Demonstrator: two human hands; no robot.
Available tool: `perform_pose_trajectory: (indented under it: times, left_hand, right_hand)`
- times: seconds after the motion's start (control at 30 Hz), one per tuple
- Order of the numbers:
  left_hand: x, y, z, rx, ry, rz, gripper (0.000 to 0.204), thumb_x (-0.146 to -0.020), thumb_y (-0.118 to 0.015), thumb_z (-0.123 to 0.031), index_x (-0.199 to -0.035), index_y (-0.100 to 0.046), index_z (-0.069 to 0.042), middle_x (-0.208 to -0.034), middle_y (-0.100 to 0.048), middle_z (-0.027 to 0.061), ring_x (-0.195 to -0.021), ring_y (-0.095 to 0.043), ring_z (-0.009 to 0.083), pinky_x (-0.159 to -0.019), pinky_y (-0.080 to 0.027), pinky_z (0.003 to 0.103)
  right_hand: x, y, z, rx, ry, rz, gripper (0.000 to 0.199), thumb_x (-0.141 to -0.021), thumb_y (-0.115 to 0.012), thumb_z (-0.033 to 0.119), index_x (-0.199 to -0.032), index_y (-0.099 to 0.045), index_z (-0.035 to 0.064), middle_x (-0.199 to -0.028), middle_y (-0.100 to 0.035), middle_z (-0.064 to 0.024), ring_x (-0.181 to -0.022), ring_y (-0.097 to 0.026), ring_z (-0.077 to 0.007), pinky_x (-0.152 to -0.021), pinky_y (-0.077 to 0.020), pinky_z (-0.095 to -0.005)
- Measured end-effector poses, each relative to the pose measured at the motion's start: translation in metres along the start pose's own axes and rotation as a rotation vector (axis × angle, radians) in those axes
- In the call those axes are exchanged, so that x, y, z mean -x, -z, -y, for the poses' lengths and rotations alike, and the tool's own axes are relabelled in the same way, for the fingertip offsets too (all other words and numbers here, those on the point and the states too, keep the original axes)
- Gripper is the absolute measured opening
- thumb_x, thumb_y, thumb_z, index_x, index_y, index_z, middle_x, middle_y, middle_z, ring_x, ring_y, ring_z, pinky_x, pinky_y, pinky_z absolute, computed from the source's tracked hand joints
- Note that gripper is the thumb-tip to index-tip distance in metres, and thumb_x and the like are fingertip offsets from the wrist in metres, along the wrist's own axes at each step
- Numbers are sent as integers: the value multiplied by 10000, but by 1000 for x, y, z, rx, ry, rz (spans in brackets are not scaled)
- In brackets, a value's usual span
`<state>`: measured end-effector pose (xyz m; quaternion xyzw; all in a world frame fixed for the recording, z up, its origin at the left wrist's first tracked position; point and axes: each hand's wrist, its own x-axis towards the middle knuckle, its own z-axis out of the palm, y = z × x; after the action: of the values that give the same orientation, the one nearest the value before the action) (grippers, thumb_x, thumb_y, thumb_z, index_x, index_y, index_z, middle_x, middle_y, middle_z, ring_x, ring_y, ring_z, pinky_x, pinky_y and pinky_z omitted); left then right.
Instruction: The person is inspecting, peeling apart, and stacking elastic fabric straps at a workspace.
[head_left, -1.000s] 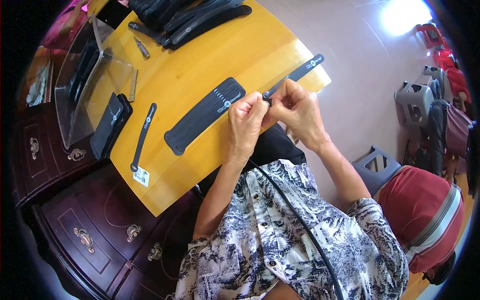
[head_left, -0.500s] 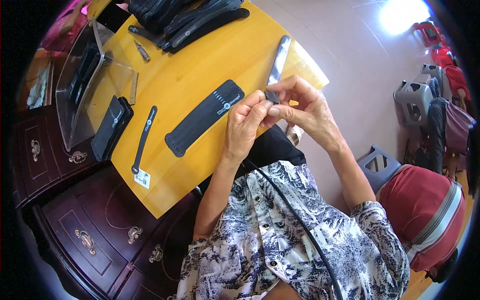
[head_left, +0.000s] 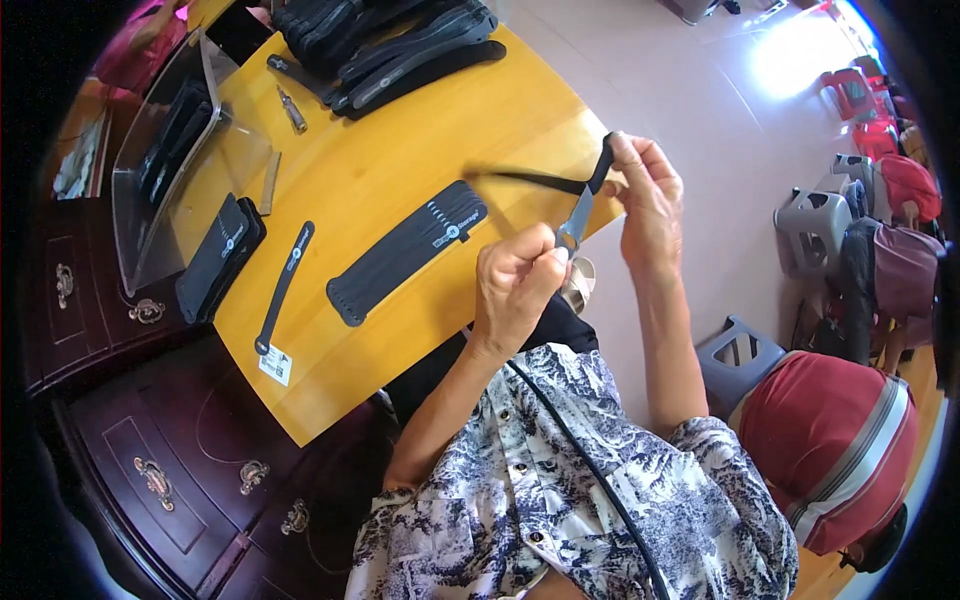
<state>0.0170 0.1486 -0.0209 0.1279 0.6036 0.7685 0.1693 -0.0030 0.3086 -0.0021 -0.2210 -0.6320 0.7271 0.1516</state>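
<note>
In front of me, above the table's right edge, both hands work on a black strap (head_left: 577,222). My left hand (head_left: 515,285) is closed in a pinch on its rounded end, where a small hole shows. My right hand (head_left: 652,200) pinches the strap higher up, where it bends sharply. The free tail runs leftward over the table and is blurred by motion. Left of my hands lies a neat stack of black straps (head_left: 405,255) with pale printing. Farther left, one single black strap (head_left: 285,290) rests on the wood near a white label (head_left: 276,366).
A large pile of black straps (head_left: 390,60) covers the far side of the yellow table (head_left: 380,150). A small screwdriver (head_left: 291,108) lies nearby. On the left stand a clear acrylic holder (head_left: 205,130) and another strap bundle (head_left: 222,258). A person in red sits at right.
My hands have moved apart, the right one up and to the right. The strap's tail has swung from pointing away from me to pointing left.
</note>
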Motion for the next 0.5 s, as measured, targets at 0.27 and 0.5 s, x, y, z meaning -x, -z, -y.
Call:
perform_pose_trajectory:
  times: [0.27,0.5]
  left_hand:
    - [-9,13,15,214,13,82,466,-948,-293,-342,-836,-569,17,-763,-580,66,-691,-535,128,-660,-439,268]
    - [-24,8,-9,176,186,66,384,-925,-568,-304,-1132,-540,18,-877,-623,70,-773,-608,103,-688,-500,240]
  right_hand:
    - [21,-15,18,71,56,140,197,-953,-518,253,-971,-508,57,-835,-666,-102,-751,-635,-114,-684,-512,-238]
    - [40,-19,20,358,361,208,115,-900,-599,98,-931,-572,-9,-780,-643,-46,-725,-609,-67,-588,-498,-214]
